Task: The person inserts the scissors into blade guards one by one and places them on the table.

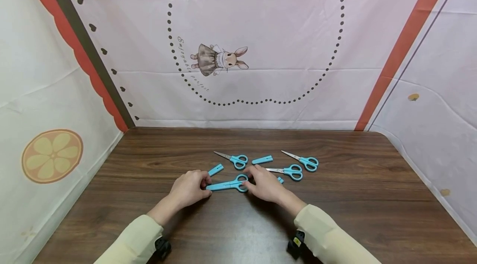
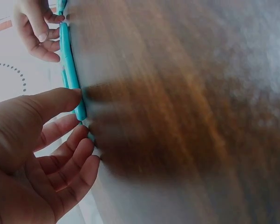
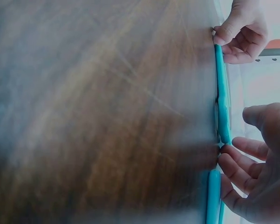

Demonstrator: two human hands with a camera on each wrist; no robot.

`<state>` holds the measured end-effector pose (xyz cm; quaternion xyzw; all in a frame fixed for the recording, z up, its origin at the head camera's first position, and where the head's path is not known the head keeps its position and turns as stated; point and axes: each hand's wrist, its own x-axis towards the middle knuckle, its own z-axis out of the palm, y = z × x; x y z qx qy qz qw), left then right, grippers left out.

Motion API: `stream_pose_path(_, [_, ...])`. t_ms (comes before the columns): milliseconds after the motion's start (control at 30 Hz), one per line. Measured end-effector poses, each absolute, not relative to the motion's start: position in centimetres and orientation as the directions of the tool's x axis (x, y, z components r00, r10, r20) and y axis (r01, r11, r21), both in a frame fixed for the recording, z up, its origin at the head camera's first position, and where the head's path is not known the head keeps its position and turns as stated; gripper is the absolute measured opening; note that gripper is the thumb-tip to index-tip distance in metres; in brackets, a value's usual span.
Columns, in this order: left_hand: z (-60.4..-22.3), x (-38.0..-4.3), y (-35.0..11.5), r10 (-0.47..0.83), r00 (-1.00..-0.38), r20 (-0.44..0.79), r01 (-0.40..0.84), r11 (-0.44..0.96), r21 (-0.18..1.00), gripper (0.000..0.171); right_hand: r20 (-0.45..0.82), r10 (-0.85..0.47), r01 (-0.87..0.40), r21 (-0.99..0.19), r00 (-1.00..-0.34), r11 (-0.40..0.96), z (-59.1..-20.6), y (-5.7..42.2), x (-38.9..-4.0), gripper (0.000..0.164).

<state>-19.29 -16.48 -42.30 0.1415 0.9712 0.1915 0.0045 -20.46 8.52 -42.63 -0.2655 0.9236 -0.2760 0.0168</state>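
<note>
A pair of scissors (image 1: 238, 183) with light blue handles lies on the table, its blades inside a light blue blade cover (image 1: 221, 186). My left hand (image 1: 189, 187) pinches the tip of that cover between thumb and index finger, the other fingers loosely bent, as the left wrist view shows. At the handle end is my right hand (image 1: 266, 186), its thumb held apart from the fingers and the fingertips close by the handle loops (image 3: 224, 126). Another blade cover (image 1: 280, 180) shows partly behind the right hand, and a loose cover (image 1: 215, 169) lies just beyond the left fingers.
Three uncovered scissors lie farther back: one at the left (image 1: 238, 161), one beside the right hand (image 1: 293, 172) and one at the far right (image 1: 309, 164). Between them is a loose blade cover (image 1: 262, 159). The brown wooden table (image 1: 354, 214) meets a printed cloth (image 1: 283, 49) behind.
</note>
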Motion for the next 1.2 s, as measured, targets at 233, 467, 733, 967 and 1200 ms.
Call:
stream_pose_path(233, [-41.8, -19.1, -16.6, 0.275, -0.96, 0.042, 0.27, 0.886, 0.377, 0.017, 0.11, -0.492, -0.469, -0.535, -0.864, 0.703, -42.3, 8.6, -20.6, 0.03])
stream_pose_path(467, [-41.8, -19.3, -16.8, 0.271, -0.957, 0.106, 0.291, 0.883, 0.368, 0.015, 0.088, -0.498, -0.461, -0.545, -0.863, 0.701, -42.0, 8.7, -20.9, 0.03])
stream_pose_path(733, [-41.6, -19.6, -16.9, 0.23, -0.96, 0.161, 0.276, 0.875, 0.398, 0.015, 0.081, -0.499, -0.458, -0.543, -0.863, 0.704, -42.1, 9.2, -21.3, 0.033])
stream_pose_path(967, [-41.5, -20.0, -17.1, 0.207, -0.965, 0.162, 0.257, 0.87, 0.421, 0.018, 0.133, -0.474, -0.463, -0.552, -0.87, 0.694, -41.9, 9.4, -21.5, 0.035])
stream_pose_path(1200, [-41.6, -20.5, -17.2, 0.196, -0.963, 0.184, 0.258, 0.865, 0.43, 0.018, 0.172, -0.431, -0.451, -0.538, -0.886, 0.712, -41.8, 9.4, -21.6, 0.043])
